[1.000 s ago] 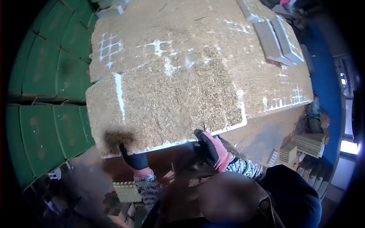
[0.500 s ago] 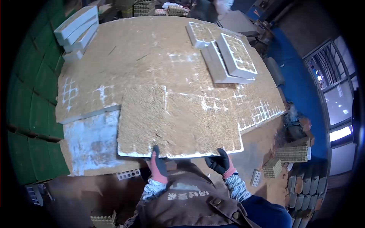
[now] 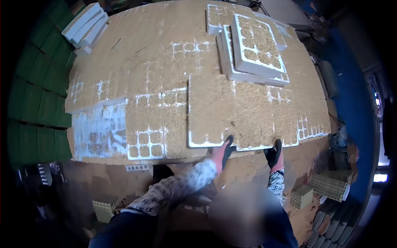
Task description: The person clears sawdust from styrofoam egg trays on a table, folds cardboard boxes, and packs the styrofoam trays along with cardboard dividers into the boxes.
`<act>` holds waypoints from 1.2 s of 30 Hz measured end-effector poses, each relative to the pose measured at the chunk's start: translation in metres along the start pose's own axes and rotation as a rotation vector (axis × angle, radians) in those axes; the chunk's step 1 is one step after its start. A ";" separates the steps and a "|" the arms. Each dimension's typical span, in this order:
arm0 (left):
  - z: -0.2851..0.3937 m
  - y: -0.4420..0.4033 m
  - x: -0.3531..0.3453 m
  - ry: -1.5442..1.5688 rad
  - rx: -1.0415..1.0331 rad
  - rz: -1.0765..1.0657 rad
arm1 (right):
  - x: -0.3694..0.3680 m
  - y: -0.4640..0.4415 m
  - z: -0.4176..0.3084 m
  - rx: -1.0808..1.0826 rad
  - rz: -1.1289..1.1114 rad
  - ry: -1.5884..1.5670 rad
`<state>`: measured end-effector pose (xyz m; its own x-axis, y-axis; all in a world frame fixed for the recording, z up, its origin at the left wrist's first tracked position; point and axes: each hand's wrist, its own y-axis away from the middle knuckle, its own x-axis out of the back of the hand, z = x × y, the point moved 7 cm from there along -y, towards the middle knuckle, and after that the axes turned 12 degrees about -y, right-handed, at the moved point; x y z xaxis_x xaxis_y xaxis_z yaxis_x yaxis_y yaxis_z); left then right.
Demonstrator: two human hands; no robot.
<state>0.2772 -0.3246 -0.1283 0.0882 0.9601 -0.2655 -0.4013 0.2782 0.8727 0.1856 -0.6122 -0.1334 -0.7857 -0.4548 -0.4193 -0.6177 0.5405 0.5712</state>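
Note:
Two white foam trays filled with tan husks lie side by side at the near edge, a left tray point(image 3: 211, 109) and a right tray point(image 3: 264, 111). My left hand point(image 3: 224, 153), in a black and pink glove, grips the front edge of the left tray near its right corner, thumb on top and fingers hidden beneath. My right hand point(image 3: 274, 155), gloved the same way, holds the front edge of the right tray with its fingers partly under the rim. The left tray's left side stands raised above the husk-covered surface.
Stacked filled trays point(image 3: 258, 45) rise behind the held ones. White trays point(image 3: 87, 27) lean at the back left, beside green boxes point(image 3: 31, 144). A bare whitish patch point(image 3: 99, 130) shows at the front left. Egg-carton-like stacks point(image 3: 328, 186) stand at the lower right.
Both hands and the held trays have moved to the right along the near edge. Filled compartments left of them, hidden before, now show. The camera view has shifted.

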 end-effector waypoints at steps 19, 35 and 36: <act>0.250 0.100 0.723 -0.125 -0.927 1.004 | -0.546 0.209 0.351 -0.606 -0.683 0.103; 0.364 0.070 0.796 0.417 -0.870 1.255 | -0.627 0.140 0.479 -0.426 -0.247 -0.028; 0.365 0.085 0.779 0.620 -0.941 1.119 | -0.629 0.141 0.479 -0.478 -0.264 -0.218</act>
<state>0.6445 0.4574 -0.1116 -0.9015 0.4324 -0.0150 -0.4230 -0.8734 0.2412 0.5767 0.0886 -0.1272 -0.6274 -0.3468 -0.6972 -0.7496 0.0267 0.6613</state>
